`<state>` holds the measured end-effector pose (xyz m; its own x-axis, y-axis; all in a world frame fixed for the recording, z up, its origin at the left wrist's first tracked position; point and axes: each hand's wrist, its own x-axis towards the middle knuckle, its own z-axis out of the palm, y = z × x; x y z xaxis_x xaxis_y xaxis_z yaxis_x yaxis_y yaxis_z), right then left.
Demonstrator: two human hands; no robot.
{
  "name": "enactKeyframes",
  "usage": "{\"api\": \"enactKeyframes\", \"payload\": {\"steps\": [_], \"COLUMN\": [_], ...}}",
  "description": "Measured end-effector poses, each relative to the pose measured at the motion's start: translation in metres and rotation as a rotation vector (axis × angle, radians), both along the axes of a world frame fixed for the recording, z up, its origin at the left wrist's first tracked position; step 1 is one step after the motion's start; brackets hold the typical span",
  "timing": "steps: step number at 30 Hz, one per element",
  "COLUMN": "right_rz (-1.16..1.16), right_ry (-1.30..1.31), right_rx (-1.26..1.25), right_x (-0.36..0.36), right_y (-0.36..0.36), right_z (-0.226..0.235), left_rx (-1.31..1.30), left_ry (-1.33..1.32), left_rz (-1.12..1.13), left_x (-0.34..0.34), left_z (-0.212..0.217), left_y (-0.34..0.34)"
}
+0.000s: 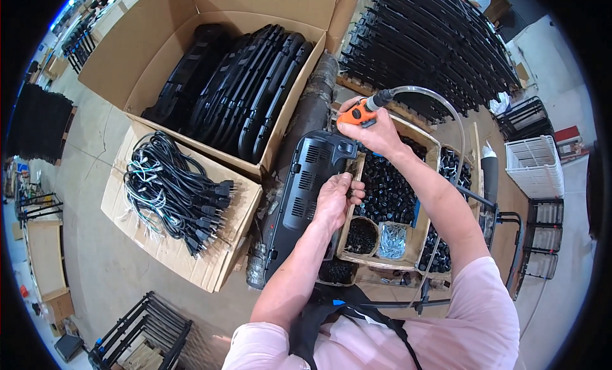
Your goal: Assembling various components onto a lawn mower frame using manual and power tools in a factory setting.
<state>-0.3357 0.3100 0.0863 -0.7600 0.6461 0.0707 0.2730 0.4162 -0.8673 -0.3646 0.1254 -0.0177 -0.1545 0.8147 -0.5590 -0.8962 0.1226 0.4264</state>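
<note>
My right hand [377, 133] is closed around an orange-and-black powered screwdriver [359, 113] with a hose at its back end. It is above the upper end of a long black plastic cover [305, 185] with vent slots. My left hand [336, 198] is at the cover's right edge with its fingers curled together. What those fingers hold, if anything, is too small to tell. Right beside it is a cardboard tray [347, 250] of small parts: round black caps [382, 191], small black pieces [361, 236] and silver screws [392, 240].
An open carton [141, 92] of stacked black covers stands at the far left. Black power cords [167, 178] lie on cardboard [121, 198] nearer me. The clear hose [460, 124] arcs over the right side. Black metal frames [421, 44] are stacked behind, beyond a white crate [534, 166].
</note>
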Motion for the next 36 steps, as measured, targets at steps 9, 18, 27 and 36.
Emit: {"api": "enactKeyframes", "payload": {"steps": [9, 18, 27, 36], "right_rz": [-0.012, -0.03, -0.049, -0.025], "right_ry": [-0.009, -0.061, -0.092, 0.199], "right_rx": [-0.014, -0.031, -0.029, -0.176], "right_x": [-0.002, -0.008, -0.006, 0.007], "right_y": [0.001, 0.016, 0.012, -0.022], "right_z": [0.004, -0.007, -0.008, 0.03], "left_rx": [-0.043, -0.058, -0.096, -0.108], "left_ry": [-0.062, -0.168, -0.188, -0.201], "left_rz": [0.227, 0.21, 0.231, 0.352], "left_x": [-0.009, -0.01, -0.013, -0.028], "left_z": [0.008, 0.001, 0.009, 0.007], "left_y": [0.004, 0.002, 0.009, 0.012]}}
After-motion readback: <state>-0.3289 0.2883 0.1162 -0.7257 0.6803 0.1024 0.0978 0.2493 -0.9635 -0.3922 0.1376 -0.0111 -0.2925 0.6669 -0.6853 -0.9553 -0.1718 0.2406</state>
